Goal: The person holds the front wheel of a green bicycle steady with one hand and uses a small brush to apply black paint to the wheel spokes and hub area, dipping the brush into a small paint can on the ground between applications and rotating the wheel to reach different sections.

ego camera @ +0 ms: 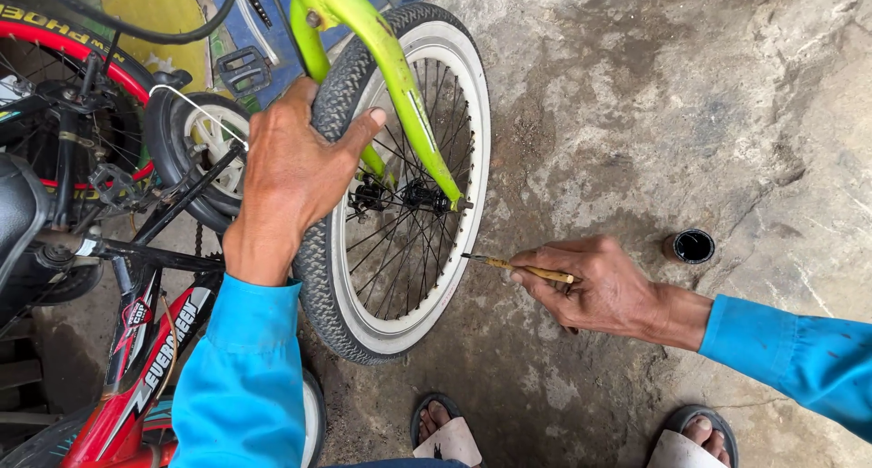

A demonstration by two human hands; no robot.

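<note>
Left hand (289, 173): fingers wrapped over the tyre (338, 250) at the wheel's top, centre-left of the frame; keep that grip firm so the wheel stays steady.
Right hand (604, 286): pinching a thin brush (520, 267), tip at the white rim (454, 250); short, light strokes would suit.
Small pot (693, 246): on the concrete floor (636, 114), right of centre, near the hand.

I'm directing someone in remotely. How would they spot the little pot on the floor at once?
Start at the white-walled wheel in the green fork, then look past the right hand holding the thin brush. On the bare concrete floor stands the small round pot, black inside, alone.
</note>
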